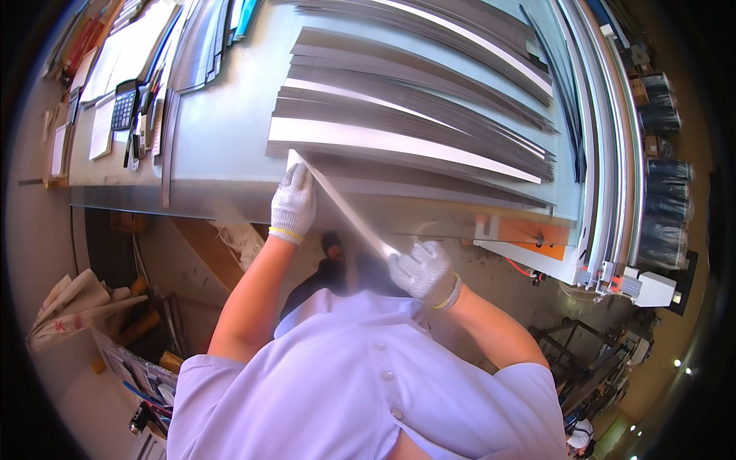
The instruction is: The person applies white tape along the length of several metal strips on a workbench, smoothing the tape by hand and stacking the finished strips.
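Observation:
Both my hands wear light grey knitted gloves. A long, narrow pale strip point(349, 208) slants from the table's front edge down toward my body. My left hand point(294, 203) is closed on its far end, just over the edge of the table. Its near end is in my right hand point(424, 272), closed around it in front of my shirt; the strip is partly blurred. Beyond my hands, stacks of long dark grey strips point(414, 102) lie side by side on the table. A broad white strip point(399, 146) rests among them, close to the front.
The pale glass-like table point(238, 115) spans the view ahead. Papers, a calculator point(123, 110) and pens lie at its left. A metal rail point(606, 115) borders the right side, with an orange panel point(529, 234) below the corner. Crumpled wrapping point(77, 303) lies at lower left.

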### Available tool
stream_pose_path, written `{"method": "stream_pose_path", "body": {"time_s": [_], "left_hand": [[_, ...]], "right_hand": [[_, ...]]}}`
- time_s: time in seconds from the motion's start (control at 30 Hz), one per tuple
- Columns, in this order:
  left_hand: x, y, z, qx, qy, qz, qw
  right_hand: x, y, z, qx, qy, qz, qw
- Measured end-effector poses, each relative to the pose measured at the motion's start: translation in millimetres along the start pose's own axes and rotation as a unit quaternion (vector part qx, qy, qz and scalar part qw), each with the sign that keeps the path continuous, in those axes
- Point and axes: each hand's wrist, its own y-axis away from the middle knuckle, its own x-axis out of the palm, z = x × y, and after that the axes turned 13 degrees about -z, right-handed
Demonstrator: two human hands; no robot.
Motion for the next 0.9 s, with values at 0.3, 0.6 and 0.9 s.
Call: {"method": "stream_pose_path", "body": {"time_s": [0.3, 0.6, 0.9], "left_hand": [[6, 7, 6, -0.027, -0.002, -0.023, 0.999], [0, 1, 6, -0.026, 0.009, -0.042, 0.999], [-6, 3, 6, -0.062, -0.018, -0.036, 0.997]], "right_hand": [[57, -47, -37, 0.224, -0.008, -0.112, 0.968], [222, -113, -50, 0.269, 0.005, 0.006, 0.963], [207, -106, -53, 0.158, -0.088, -0.095, 0.979]]}}
